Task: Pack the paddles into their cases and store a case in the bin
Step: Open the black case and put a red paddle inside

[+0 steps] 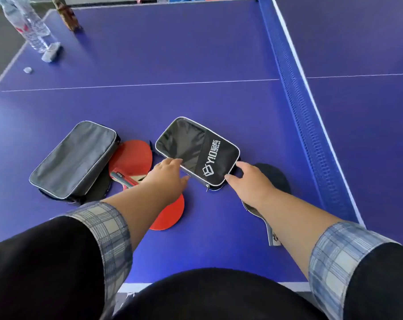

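A black paddle case (209,155) with white lettering lies on the blue table. My left hand (167,177) grips its near left edge and my right hand (248,181) grips its near right corner. A grey case (73,158) lies to the left. One red paddle (131,161) rests partly under the grey case. Another red paddle (171,214) lies under my left forearm. A black-faced paddle (276,179) lies under my right arm, its handle (273,237) pointing toward me. No bin is in view.
The blue net (297,95) runs along the right side. At the far left stand a clear plastic bottle (29,24), a grey block (51,53), a small white cap (28,70) and a brown object (67,15). The table's near edge (131,286) is close to my body.
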### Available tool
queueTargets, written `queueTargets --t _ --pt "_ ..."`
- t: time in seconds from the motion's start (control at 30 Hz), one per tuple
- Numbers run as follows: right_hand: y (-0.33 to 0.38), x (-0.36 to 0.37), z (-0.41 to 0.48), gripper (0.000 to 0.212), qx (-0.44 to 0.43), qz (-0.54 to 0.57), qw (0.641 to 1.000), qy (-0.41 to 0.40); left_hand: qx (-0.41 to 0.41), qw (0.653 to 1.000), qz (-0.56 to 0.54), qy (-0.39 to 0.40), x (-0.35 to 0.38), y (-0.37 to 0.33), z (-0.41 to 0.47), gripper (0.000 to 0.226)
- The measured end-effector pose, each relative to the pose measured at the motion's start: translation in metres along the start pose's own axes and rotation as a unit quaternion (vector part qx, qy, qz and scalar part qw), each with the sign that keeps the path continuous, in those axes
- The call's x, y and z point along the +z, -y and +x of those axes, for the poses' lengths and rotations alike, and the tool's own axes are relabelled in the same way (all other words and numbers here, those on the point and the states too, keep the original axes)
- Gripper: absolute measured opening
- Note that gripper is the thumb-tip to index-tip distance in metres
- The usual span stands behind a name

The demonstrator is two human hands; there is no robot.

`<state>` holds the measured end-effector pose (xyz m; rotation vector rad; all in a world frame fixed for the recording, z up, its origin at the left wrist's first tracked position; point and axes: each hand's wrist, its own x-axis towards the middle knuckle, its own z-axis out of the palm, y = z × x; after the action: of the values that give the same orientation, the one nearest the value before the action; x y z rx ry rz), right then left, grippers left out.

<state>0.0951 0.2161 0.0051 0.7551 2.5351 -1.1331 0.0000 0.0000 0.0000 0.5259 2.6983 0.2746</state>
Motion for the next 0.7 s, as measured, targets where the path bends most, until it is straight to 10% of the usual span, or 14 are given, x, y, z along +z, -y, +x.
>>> queueTargets --t 0.27,0.57,0.7 --pt "0.026 0.025 0.056 0.085 0.138 0.091 0.986 0.015 -0.034 0.999 -0.027 0.029 -0.015 0.032 0.092 0.046" --pt "0.042 0.062 0.096 0.046 0.387 0.322 0.859 -0.095 -0.119 0.988 -0.079 0.055 -0.006 0.054 0.172 0.065" --pt "0.042 0.066 0.098 0.044 0.407 0.308 0.855 -0.091 -0.135 0.984 -0.111 0.043 -0.001 0.059 0.172 0.040"
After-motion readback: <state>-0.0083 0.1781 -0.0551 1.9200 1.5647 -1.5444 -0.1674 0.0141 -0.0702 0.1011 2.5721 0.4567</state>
